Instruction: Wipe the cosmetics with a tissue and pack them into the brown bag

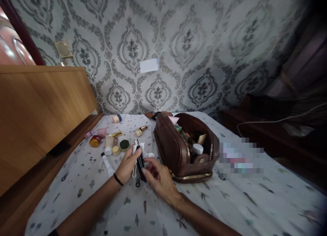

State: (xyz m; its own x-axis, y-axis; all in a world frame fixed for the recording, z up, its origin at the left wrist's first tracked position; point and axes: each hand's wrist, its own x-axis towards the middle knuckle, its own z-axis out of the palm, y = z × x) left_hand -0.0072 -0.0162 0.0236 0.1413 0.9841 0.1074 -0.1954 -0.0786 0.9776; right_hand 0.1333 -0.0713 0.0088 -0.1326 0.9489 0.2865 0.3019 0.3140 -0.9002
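A slim, glossy black object with a silver end [140,161] is held upright between my hands, above the cloth; its exact kind is unclear. My left hand [129,163] is closed round its upper part, thumb on the front, with some white tissue [134,169] bunched beside it. With bent fingers, my right hand [159,178] touches the lower right side of the same object. Just to the right stands a brown leather toiletry bag [170,151], unzipped, with a white-lidded jar [197,148] and several other items inside.
Left of my hands lie a dark green-lidded jar [124,145], a white tube [108,166], an amber jar [95,141], a gold tube [115,134] and a small bottle [140,131]. A wooden panel [46,116] borders the left; a patterned wall [163,42] rises behind.
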